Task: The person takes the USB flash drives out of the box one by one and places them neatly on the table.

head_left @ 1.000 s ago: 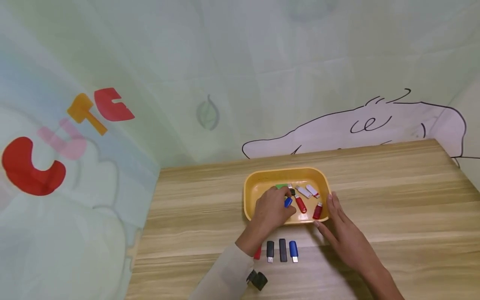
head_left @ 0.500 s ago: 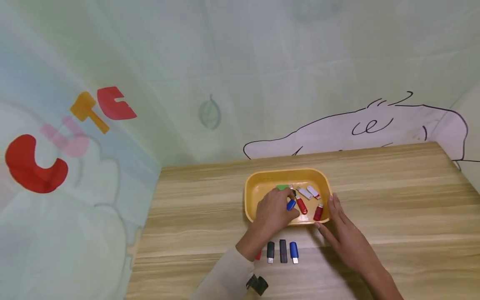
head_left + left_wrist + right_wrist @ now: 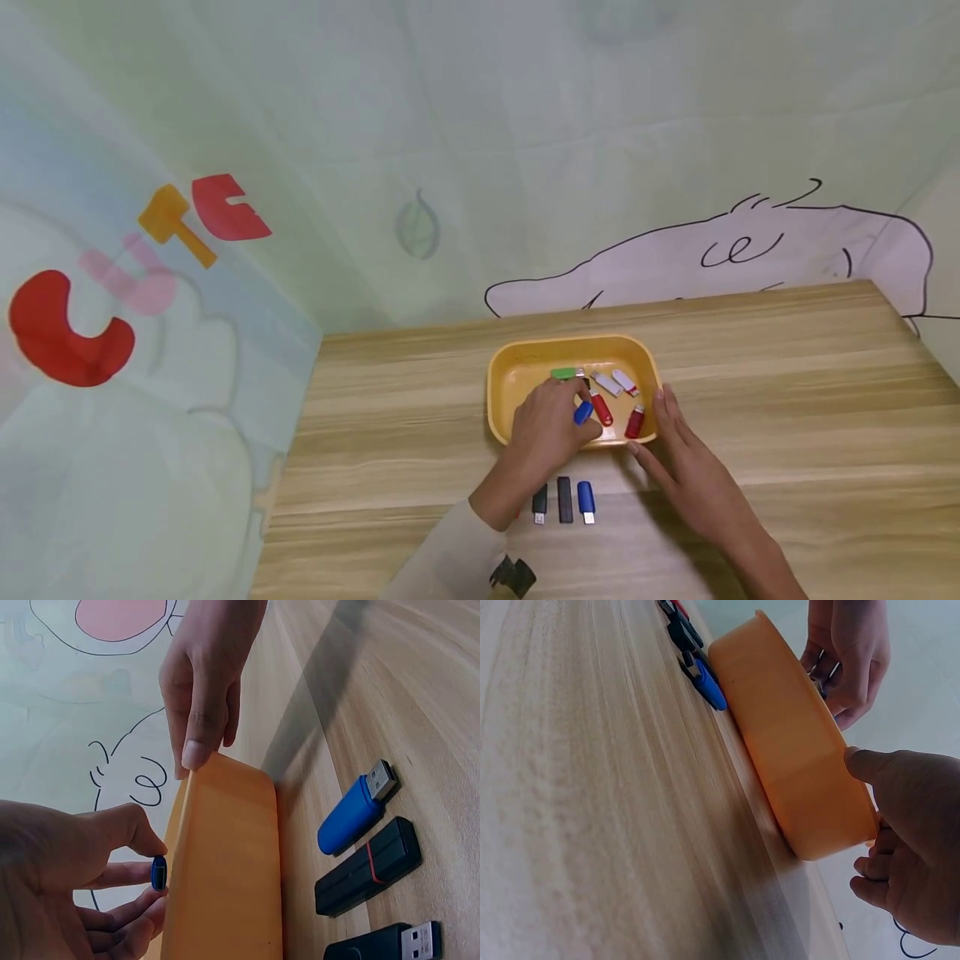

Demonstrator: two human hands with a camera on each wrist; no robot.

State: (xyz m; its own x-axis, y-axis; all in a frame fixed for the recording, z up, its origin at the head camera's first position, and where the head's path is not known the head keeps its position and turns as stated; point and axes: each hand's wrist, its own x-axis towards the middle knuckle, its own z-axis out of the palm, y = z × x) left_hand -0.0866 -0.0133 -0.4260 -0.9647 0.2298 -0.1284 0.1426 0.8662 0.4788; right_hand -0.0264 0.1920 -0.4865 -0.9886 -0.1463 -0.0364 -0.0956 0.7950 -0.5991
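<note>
My left hand (image 3: 547, 423) reaches over the yellow tray (image 3: 512, 387) and pinches a blue USB stick (image 3: 582, 412) between thumb and fingers. In the left wrist view one end of that blue stick (image 3: 159, 874) faces the camera. At the tray's right front corner, my right hand (image 3: 697, 475) holds the rim, thumb on the front and fingers along the side. Inside the tray lie a green USB stick (image 3: 564, 373), two white ones, a red one (image 3: 602, 409) and a dark red one (image 3: 635, 422). My left hand hides part of the tray's floor.
In front of the tray, a row of USB sticks lies on the wooden table (image 3: 390, 433): a blue one (image 3: 587, 498), a black one (image 3: 565, 500), a dark one (image 3: 539, 505) and a red one mostly behind my left wrist. A printed cloth (image 3: 420, 125) hangs behind the table.
My left hand has shifted slightly right with the blue USB stick, which has turned a little in the fingers. More of the green stick shows. My right hand stays at the tray's corner.
</note>
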